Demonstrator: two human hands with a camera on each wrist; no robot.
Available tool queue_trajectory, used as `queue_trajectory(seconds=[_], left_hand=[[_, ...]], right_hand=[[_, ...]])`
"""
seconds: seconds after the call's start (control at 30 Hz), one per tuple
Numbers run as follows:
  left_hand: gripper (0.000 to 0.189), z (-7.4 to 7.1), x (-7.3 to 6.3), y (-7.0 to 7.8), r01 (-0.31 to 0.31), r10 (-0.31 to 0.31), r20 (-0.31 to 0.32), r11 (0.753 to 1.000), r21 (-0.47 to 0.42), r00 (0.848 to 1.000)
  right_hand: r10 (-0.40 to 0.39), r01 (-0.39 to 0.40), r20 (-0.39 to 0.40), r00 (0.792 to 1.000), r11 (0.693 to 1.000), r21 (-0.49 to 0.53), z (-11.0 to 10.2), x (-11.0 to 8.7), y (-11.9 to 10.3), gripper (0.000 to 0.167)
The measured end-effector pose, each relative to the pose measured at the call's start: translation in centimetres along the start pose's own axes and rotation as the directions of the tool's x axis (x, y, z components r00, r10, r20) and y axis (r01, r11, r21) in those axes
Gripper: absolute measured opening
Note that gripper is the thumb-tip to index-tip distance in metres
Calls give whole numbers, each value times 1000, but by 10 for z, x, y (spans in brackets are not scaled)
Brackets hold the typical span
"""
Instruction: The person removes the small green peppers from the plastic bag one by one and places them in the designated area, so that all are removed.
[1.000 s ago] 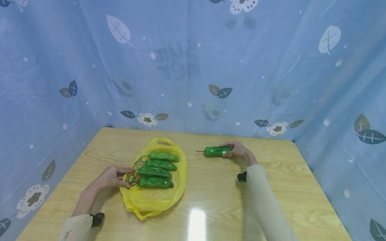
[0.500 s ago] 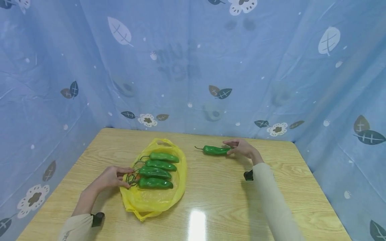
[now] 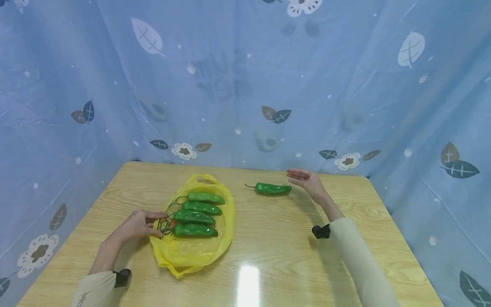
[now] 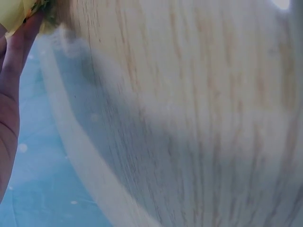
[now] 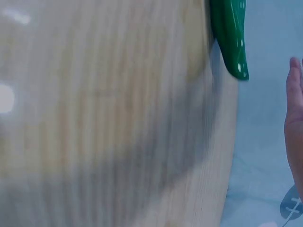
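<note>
Here at ten o'clock the left hand (image 3: 140, 224) pinches the nine-o'clock edge of the yellow bag (image 3: 188, 256), and a light, steady hold looks wisest: tug, and those four green peppers (image 3: 194, 217), lying one beyond another on the plastic, could roll. Farther out, just past twelve, there's the lone pepper (image 3: 273, 189), flat on the wooden table (image 3: 291, 264) outside the bag, stem to nine, tip to three. And look, the right hand (image 3: 308, 181), up at one o'clock: fingers extended, gripping nothing, clear of that tip! Staying wide, I'd judge, is good practice; one brush could set that smooth skin rocking.
</note>
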State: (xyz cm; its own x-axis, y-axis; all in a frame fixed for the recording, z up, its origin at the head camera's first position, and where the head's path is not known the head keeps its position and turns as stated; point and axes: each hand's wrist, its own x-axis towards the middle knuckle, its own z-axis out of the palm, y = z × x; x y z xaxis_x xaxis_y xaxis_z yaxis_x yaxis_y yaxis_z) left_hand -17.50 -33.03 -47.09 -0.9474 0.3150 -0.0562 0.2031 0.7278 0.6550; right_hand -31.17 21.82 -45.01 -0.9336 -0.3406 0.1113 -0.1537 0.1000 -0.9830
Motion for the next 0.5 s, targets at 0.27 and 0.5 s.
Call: queue_trajectory(seconds=[0.27,0.5], left_hand=[[63,-2,-1,1,19,-19,4,1000,-9,1000],[63,-1,0,2,18,-18,6,1000,-1,1000]], right_hand=[[-45,40,68,997,996,81,23,-20,-8,44],[-27,22,49,998,995,101,42,-40,-17,45]])
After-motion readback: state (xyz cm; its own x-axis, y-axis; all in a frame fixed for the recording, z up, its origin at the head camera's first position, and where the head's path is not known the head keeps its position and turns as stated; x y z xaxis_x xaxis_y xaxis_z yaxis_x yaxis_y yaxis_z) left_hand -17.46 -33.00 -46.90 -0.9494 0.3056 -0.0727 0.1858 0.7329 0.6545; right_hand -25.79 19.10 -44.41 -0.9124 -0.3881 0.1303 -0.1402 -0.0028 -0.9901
